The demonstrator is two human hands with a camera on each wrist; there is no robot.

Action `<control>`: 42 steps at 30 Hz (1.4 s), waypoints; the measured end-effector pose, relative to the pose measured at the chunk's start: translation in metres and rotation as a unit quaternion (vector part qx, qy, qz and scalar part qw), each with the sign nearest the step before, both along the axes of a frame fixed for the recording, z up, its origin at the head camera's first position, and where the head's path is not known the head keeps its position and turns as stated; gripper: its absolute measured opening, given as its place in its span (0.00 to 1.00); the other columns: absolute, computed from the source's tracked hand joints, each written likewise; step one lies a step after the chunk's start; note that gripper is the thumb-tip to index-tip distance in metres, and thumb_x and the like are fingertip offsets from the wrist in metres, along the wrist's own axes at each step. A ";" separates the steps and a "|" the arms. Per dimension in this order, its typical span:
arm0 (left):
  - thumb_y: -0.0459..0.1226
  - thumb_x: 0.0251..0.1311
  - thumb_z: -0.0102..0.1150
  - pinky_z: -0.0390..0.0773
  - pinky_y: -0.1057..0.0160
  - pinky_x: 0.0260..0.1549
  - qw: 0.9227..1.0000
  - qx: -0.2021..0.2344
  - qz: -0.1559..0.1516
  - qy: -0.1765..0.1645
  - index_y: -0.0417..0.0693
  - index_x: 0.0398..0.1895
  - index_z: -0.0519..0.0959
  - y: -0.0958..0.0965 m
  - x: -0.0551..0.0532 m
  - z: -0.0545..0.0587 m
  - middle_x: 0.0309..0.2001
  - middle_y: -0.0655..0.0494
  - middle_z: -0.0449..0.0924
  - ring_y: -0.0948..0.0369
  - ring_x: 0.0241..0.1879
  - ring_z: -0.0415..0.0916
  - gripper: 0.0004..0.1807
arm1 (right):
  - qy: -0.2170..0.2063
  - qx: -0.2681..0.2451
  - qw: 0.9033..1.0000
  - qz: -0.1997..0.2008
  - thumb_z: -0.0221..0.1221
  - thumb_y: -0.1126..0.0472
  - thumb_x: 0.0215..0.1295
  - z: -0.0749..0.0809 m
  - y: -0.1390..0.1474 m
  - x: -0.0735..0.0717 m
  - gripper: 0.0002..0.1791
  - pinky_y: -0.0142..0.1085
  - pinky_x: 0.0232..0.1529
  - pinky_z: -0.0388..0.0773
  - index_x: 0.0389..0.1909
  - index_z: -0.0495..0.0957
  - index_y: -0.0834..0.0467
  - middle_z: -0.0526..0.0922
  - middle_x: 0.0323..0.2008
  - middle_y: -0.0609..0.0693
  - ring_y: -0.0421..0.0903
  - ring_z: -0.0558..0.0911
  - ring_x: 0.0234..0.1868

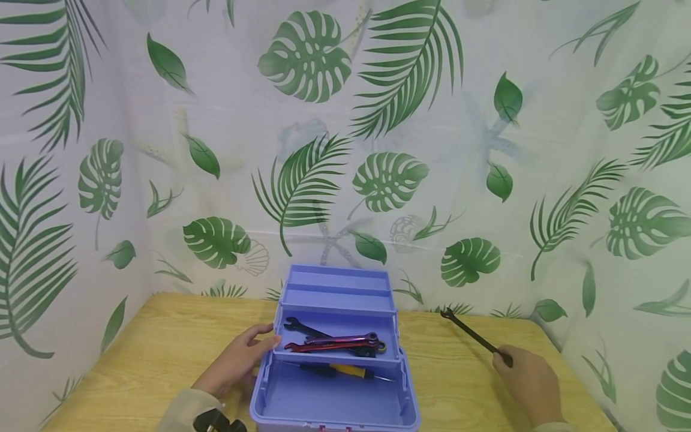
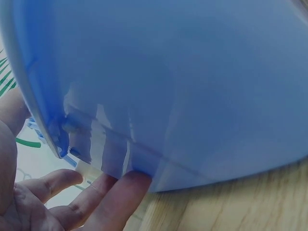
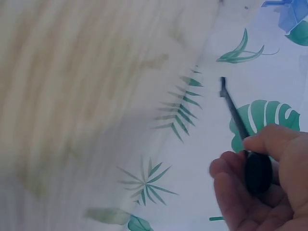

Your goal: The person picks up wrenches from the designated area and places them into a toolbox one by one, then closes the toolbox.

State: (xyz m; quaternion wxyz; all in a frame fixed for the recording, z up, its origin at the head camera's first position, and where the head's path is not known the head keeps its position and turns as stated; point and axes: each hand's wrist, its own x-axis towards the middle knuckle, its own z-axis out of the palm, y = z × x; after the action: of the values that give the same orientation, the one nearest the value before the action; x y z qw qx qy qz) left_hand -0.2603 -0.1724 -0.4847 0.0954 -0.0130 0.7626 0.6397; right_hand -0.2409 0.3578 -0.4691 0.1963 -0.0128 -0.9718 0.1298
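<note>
A blue toolbox stands on the table with its tiered trays raised. My left hand is at its left side, thumb at the tray edge. In the left wrist view the fingertips touch the smooth blue outer wall. My right hand grips a black wrench by one end, right of the box, its open jaw pointing away. The right wrist view shows the wrench between thumb and fingers. In the middle tray lie a red wrench, a purple wrench and black ones.
A screwdriver with a yellow and black handle lies in the toolbox's bottom compartment, partly under the tray. The wooden table meets a white leaf-patterned curtain behind. A dark device sits on my left wrist.
</note>
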 end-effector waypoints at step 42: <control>0.59 0.55 0.60 0.83 0.50 0.36 1.000 -0.013 0.002 0.007 0.52 0.64 0.69 -0.001 -0.001 0.000 0.50 0.45 0.78 0.52 0.44 0.79 0.36 | 0.255 0.000 0.942 0.219 0.70 0.64 0.46 0.014 -0.049 0.007 0.14 0.20 0.35 0.76 0.37 0.84 0.53 0.85 0.35 0.44 0.38 0.83 0.30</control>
State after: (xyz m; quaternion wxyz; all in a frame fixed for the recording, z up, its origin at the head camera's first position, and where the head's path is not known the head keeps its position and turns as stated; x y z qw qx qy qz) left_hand -0.2609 -0.1730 -0.4851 0.0886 -0.0117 0.7712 0.6302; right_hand -0.2340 0.3085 -0.4551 0.4046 0.2334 -0.8680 0.1687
